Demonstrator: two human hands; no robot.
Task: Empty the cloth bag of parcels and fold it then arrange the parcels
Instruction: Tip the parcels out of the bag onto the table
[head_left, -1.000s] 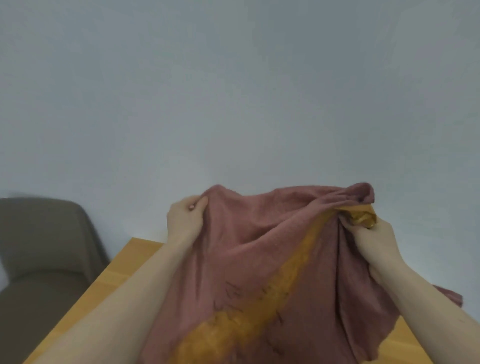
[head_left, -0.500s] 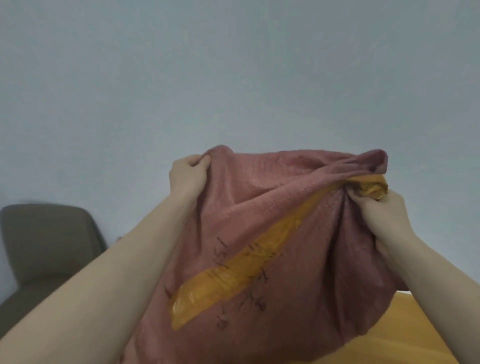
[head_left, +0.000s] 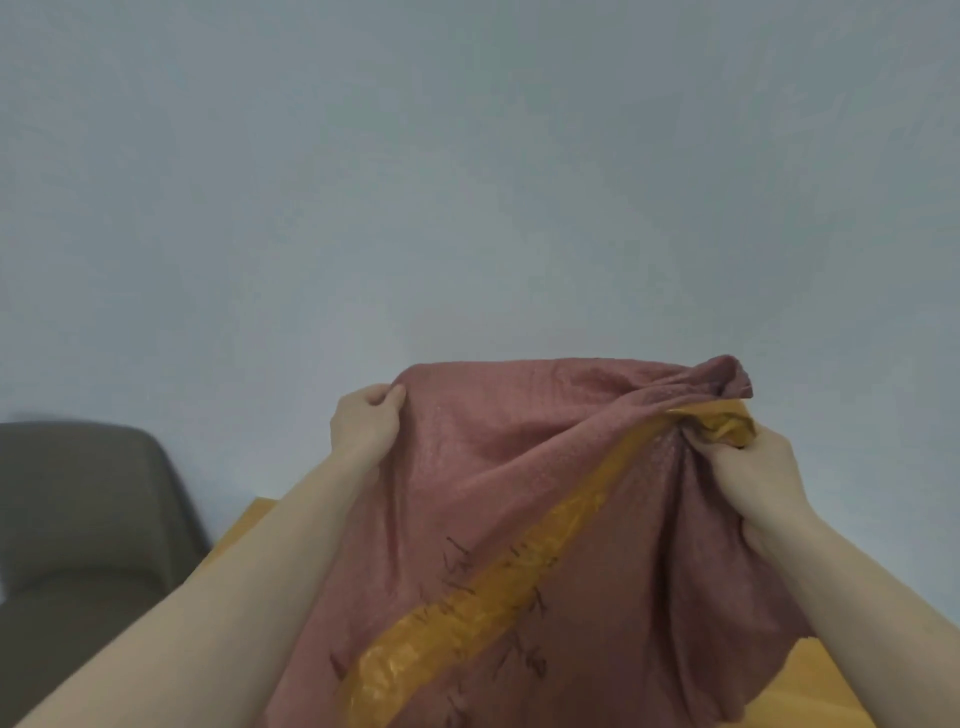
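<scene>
Left hand (head_left: 366, 421) & right hand (head_left: 748, 467) grip dusty-pink cloth bag (head_left: 519, 493) w/ yellow tape strip (head_left: 478, 608), scribbled.

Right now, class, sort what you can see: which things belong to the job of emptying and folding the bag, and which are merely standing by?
Part of the job:
- cloth bag, held up, with a yellow tape strip across it
- left hand, gripping one top corner
- right hand, gripping the other

Standing by:
- grey chair
- wooden table
- wall

No parcels show.
</scene>
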